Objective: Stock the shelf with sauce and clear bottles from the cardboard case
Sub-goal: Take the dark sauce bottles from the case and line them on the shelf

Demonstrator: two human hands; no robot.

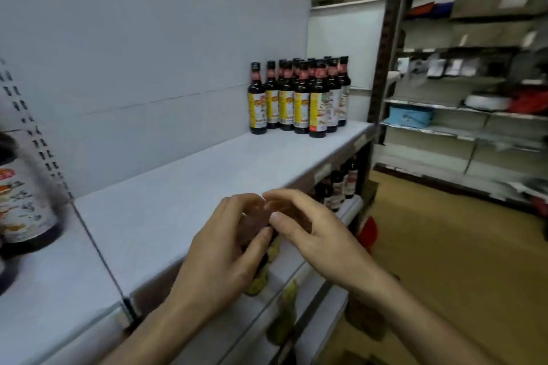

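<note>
- The left hand (225, 249) was wrapped round a dark bottle (261, 268); the right hand (308, 225) hovered loosely curled beside it (contact unclear).
- The bottle would best be carried upright and set just beside the row of bottles (299, 98) on the shelf (207, 187).

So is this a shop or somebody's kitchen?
Most likely a shop, or its stockroom. Many identical dark sauce bottles stand grouped on a long white shelf, more bottles fill the shelf below, and metal racks of goods line the far side of the aisle.
</note>
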